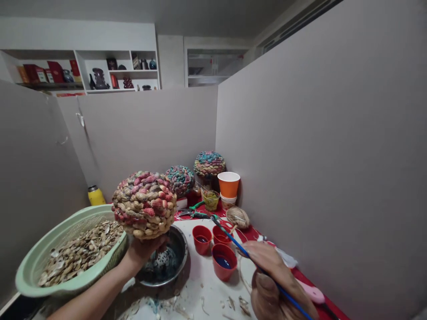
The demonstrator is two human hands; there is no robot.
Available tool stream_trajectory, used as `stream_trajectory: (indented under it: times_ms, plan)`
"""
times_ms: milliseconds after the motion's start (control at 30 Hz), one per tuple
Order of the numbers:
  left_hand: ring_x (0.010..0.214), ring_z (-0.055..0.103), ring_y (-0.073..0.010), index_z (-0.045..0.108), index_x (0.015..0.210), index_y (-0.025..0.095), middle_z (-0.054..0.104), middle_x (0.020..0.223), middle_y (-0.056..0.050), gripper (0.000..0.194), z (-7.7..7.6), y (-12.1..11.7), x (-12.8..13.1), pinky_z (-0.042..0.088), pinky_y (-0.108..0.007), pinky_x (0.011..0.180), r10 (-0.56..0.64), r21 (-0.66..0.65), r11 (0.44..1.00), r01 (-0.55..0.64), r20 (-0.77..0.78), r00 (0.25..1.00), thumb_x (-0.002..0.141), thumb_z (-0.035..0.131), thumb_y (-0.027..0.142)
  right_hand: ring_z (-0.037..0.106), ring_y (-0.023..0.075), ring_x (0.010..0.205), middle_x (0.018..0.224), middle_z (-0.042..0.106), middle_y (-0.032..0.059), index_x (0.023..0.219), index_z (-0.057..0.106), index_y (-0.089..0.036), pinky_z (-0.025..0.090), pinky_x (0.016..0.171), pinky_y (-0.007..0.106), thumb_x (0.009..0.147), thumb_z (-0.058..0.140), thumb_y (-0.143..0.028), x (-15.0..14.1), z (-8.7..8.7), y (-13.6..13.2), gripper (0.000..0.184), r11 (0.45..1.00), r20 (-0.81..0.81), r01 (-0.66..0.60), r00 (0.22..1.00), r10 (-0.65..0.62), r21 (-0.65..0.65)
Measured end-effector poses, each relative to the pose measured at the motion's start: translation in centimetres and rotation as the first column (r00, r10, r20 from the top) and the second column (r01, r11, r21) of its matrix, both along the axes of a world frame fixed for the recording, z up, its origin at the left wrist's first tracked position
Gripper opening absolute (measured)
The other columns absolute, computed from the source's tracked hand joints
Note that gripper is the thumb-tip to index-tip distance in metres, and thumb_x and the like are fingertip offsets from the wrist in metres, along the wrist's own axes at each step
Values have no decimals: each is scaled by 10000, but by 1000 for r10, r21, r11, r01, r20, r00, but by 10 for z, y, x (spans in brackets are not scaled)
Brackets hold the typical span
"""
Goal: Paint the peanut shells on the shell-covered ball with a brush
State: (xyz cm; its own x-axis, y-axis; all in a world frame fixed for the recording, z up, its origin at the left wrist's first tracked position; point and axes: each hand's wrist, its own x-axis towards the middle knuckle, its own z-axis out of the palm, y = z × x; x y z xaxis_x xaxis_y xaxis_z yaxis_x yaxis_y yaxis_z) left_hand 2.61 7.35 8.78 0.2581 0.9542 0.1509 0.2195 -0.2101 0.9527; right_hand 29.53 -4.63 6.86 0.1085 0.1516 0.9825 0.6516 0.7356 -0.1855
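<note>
My left hand (pixel 143 252) grips the underside of a rounded ball of peanuts (pixel 145 204), painted red and pink in patches and pale tan low down. The ball is held up above a metal bowl (pixel 184 264) with dark stains and something speckled white inside. In my right hand (pixel 271 280) is a slim blue paintbrush (pixel 235 242), its dark tip pointing up and left, apart from the ball. Below the tip stand three red cups: a left cup (pixel 202 244), a back cup (pixel 223 238) and a front cup (pixel 224 269); dark liquid shows in the left and front ones.
A green basket (pixel 30 271) of peanut shells stands at left. Behind are two painted peanut balls (pixel 209 164), pliers (pixel 195 213), an orange paper cup (pixel 228 186), a twine ball (pixel 238 217) and a yellow bottle (pixel 96 195). Grey partitions (pixel 320 133) enclose the table.
</note>
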Motion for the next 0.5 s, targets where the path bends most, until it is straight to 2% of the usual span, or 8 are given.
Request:
stream_trajectory:
  times_ms: [67,167,267,333,433,500]
  plan:
    - [566,621,-256,780,730,241,729,574,-38,328,0,-1,-3,494,-366,575,0,-13,1000,0,3,1000,665,784,563,767,277,925,985,771,114,1175,682,-173,661,805,448,1023,502,-246,-3,2,-2,246,1000,33,-22,999,22,-1]
    - [608,635,-281,764,638,221,729,572,-63,365,-4,-1,-9,517,-410,671,-21,-23,1000,21,0,1000,595,827,578,768,278,911,953,776,105,1191,670,-182,666,787,463,1005,528,-195,-7,3,-4,235,999,16,-43,999,43,6]
    - [796,663,-340,730,603,230,762,666,-88,416,-8,-1,-14,524,-441,796,-32,-31,999,32,15,999,505,865,611,766,258,881,915,779,87,1161,680,-191,665,786,454,988,571,-184,-7,3,-5,205,1000,19,-22,1000,23,-7]
    - [885,657,-358,725,641,237,764,697,-86,469,-9,-2,-15,524,-453,838,-35,-44,998,37,43,998,495,841,667,759,243,882,921,776,83,1153,682,-183,659,799,443,972,590,-157,-6,2,-5,205,1000,28,-15,999,15,3]
    - [828,659,-335,744,710,210,746,675,-84,505,-8,-3,-14,533,-423,741,-77,-81,993,84,84,993,552,809,686,753,223,880,933,774,70,1161,674,-181,653,801,423,933,611,-87,-5,2,-5,255,998,31,-38,999,37,45]
    - [724,649,-291,758,740,183,729,643,-77,476,-6,-3,-11,505,-368,631,-113,-109,986,126,111,987,591,828,629,755,216,838,896,772,43,1110,688,-215,652,778,414,918,641,-108,-4,5,-6,225,998,-36,-56,998,57,30]
